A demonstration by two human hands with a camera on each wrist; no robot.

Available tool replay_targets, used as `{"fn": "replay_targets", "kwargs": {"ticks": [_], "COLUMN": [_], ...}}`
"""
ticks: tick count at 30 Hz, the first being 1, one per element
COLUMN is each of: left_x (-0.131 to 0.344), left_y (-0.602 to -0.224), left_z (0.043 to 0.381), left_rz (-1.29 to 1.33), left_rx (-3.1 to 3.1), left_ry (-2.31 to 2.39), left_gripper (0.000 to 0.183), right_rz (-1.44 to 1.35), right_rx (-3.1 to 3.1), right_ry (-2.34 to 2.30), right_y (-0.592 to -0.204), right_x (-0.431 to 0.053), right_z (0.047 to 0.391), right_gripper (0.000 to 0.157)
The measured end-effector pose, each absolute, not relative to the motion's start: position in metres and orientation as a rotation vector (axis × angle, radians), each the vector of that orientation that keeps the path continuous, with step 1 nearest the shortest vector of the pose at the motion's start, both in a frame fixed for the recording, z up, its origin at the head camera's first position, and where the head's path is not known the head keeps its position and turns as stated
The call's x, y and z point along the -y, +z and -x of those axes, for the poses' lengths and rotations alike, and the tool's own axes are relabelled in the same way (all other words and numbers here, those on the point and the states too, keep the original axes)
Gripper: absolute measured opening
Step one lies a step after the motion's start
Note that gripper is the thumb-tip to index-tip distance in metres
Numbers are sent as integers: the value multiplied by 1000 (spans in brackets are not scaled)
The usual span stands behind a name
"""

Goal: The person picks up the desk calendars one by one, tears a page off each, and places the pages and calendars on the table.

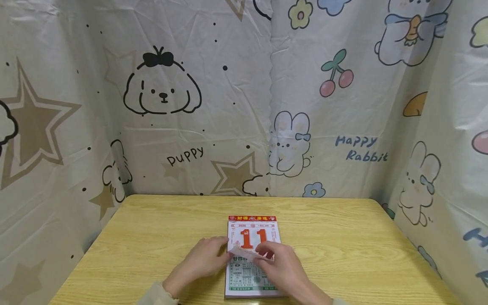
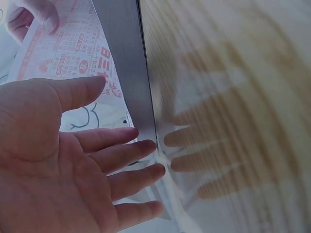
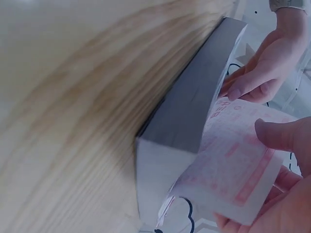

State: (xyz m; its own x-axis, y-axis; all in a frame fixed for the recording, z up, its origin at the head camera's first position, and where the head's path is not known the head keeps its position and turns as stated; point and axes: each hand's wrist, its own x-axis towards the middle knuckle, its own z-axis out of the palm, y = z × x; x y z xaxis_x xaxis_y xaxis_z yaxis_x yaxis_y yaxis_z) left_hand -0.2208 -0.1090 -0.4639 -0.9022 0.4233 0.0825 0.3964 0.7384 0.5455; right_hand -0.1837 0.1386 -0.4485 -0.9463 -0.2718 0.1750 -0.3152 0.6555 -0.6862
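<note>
A thick tear-off calendar (image 1: 248,277) lies flat on the table, with a red header strip and a large red "11" on its top sheet. The lower part of that sheet (image 1: 244,253) is lifted and curled up, baring a green-printed page beneath. My right hand (image 1: 284,267) pinches the raised sheet (image 3: 233,165) between thumb and fingers. At the calendar's left side is my left hand (image 1: 206,256); its fingers (image 2: 131,158) are extended against the edge of the block. The left thumb lies close to the lifted sheet; whether it touches is unclear.
The calendar is on a yellow wood-grain table (image 1: 152,228), near its front edge. A pale curtain (image 1: 213,106) printed with cartoon animals, stars and lettering hangs behind the table and along both sides.
</note>
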Motion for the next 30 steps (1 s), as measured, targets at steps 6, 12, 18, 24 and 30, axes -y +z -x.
{"fn": "replay_targets", "kwargs": {"ticks": [6, 12, 18, 24, 30], "left_x": [110, 112, 113, 113, 115], "left_y": [-464, -465, -466, -466, -466], "left_z": [220, 220, 221, 222, 223], "left_rz": [-677, -663, -651, -636, -624], "left_rx": [-2854, -2855, -2863, -2876, -2861], "left_ry": [908, 898, 889, 885, 916], "left_gripper": [57, 60, 60, 65, 59], "right_rz": [-435, -402, -375, -373, -332], "right_rx": [2796, 2787, 2728, 2661, 2637], "right_ry": [1274, 1327, 1307, 1300, 1273], "right_y": [-448, -450, -453, -451, -450], "right_x": [-135, -135, -138, -142, -147], "right_z": [186, 185, 183, 185, 189], "right_gripper": [10, 11, 7, 4, 6]}}
